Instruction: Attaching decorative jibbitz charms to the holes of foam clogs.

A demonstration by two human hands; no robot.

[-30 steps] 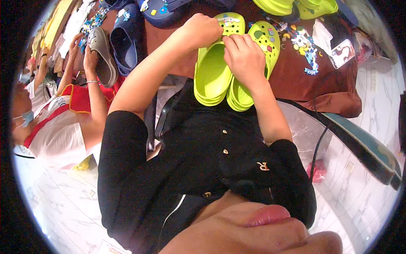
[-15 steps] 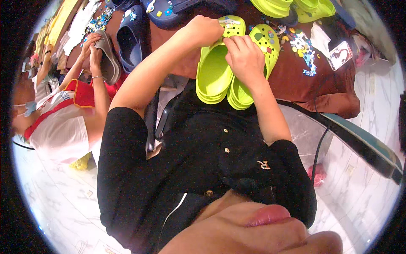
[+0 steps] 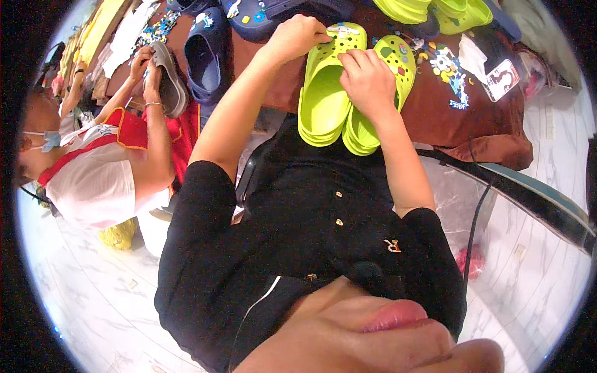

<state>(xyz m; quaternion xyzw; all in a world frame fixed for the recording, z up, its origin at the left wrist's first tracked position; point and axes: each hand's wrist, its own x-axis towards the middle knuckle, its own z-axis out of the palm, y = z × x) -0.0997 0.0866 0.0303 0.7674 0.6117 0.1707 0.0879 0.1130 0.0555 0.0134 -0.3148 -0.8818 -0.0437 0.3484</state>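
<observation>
A pair of lime green clogs lies at the table's front edge, toes away from me; white and coloured charms sit on their perforated uppers. Over the left clog (image 3: 323, 105), my left hand (image 3: 300, 37) has its fingers drawn together, fingertips at the left side of the toe; whatever they pinch is too small to make out. My right hand (image 3: 371, 81) is closed on the left clog's upper at its inner edge, fingers bent. Its wrist passes over the right clog (image 3: 398, 65), hiding part of its opening.
The brown-covered table (image 3: 429, 127) bears loose charms (image 3: 449, 71), a picture card (image 3: 502, 81), navy clogs (image 3: 206, 62) and more lime clogs (image 3: 457, 15). At left, a co-worker (image 3: 99, 168) handles a grey clog (image 3: 168, 81). A dark cable (image 3: 476, 230) hangs at right.
The view has shifted slightly. My left hand's fingers have loosened a little from a fist and stay at the toe. My right hand remains on the left clog.
</observation>
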